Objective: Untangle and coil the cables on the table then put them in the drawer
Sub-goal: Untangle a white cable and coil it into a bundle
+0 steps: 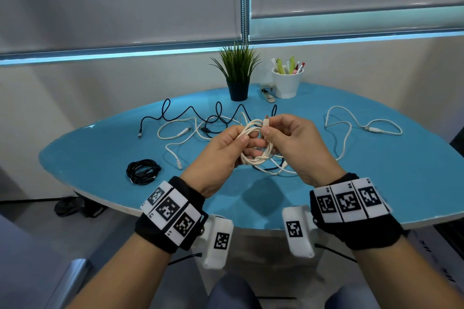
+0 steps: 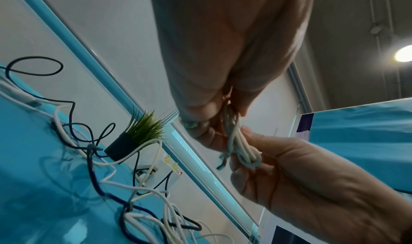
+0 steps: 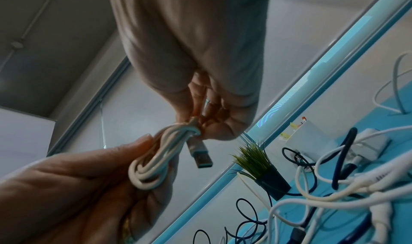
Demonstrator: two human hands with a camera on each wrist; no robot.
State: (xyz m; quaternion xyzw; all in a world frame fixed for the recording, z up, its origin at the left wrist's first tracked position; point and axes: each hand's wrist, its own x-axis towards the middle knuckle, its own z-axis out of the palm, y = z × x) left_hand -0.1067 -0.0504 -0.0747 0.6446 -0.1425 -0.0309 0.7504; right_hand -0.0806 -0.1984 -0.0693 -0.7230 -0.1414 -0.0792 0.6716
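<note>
Above the blue table (image 1: pixel 100 158), both hands hold a coiled white cable (image 1: pixel 256 144). My left hand (image 1: pixel 244 142) grips the loops from the left; in the left wrist view its fingers (image 2: pixel 200 117) close on the bundle (image 2: pixel 240 147). My right hand (image 1: pixel 267 130) pinches the cable just behind its USB plug (image 1: pixel 266 120), and the plug (image 3: pixel 199 152) sticks out below the fingers (image 3: pixel 223 124), next to the coil (image 3: pixel 153 165). A coiled black cable (image 1: pixel 143 171) lies at the front left. Loose dark blue (image 1: pixel 200 115) and white cables (image 1: pixel 175 133) lie tangled behind the hands. No drawer shows.
Another loose white cable (image 1: pixel 361 128) sprawls on the right of the table. At the back stand a small potted plant (image 1: pixel 238 75) and a white pot of pens (image 1: pixel 287 80), with a small metal object (image 1: pixel 268 94) between them. A wall and window blinds close off the back.
</note>
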